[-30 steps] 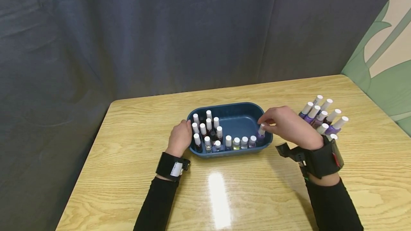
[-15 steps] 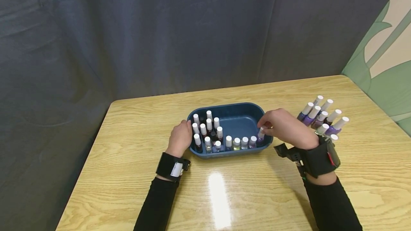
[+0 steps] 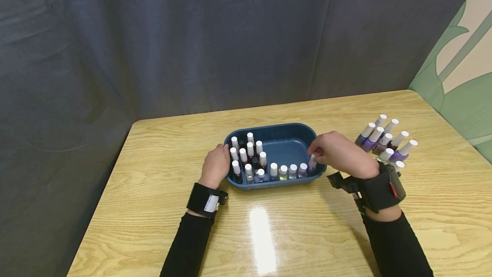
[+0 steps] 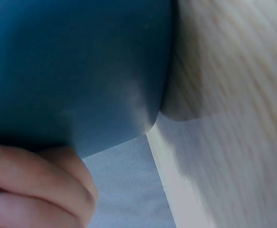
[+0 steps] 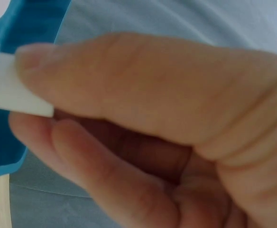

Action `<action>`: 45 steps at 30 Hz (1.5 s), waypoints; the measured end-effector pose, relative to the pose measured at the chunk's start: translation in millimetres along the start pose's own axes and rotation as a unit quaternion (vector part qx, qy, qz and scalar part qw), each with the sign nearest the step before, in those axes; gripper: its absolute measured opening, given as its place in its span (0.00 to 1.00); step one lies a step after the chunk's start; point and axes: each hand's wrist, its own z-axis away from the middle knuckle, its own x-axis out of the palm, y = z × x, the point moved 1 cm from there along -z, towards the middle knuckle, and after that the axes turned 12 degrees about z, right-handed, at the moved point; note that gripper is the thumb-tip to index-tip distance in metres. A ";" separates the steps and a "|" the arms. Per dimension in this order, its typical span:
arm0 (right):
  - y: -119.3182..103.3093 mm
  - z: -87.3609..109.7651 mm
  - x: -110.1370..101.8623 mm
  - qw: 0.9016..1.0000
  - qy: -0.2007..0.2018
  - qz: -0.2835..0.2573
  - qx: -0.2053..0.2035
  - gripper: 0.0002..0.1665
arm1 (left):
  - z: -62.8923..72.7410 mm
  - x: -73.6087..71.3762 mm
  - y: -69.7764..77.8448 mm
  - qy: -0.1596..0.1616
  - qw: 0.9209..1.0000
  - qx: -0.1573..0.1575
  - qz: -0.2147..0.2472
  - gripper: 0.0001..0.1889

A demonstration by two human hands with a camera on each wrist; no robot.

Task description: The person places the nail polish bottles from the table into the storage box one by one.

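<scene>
A dark blue oval plastic tub (image 3: 290,125) stands on the table, holding several nail polish bottles with white caps. At its left end my left hand (image 3: 215,165) grips the rim; bent fingers (image 4: 39,185) lie against the tub wall in the left wrist view. My right hand (image 3: 342,153) reaches into the right end and pinches the white cap (image 5: 15,85) of a purple nail polish bottle (image 3: 311,165) between thumb and fingers. That bottle stands almost upright at the end of the front row, beside a pale purple bottle (image 3: 302,170).
A cluster of nail polish bottles (image 3: 370,141), mostly purple and dark, stands on the wooden table (image 3: 169,174) right of the tub, partly behind my right wrist. A dark grey curtain (image 3: 230,42) hangs behind the table. Green leaf-patterned fabric (image 3: 467,93) is at far right.
My right hand has come down slightly with the purple nail polish bottle, which sits a little lower in the tub's right end. My left hand has stayed on the rim.
</scene>
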 end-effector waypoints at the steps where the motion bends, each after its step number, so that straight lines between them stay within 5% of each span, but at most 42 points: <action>1: -0.1 0.0 -0.1 1.000 0.000 0.001 0.002 0.06 | 0.0 0.0 0.0 0.000 1.000 0.000 0.000 0.22; 45: -3.3 -4.9 4.3 0.997 -0.067 -0.021 0.029 0.04 | -1.2 1.7 -0.3 -0.001 1.000 -0.004 -0.002 0.23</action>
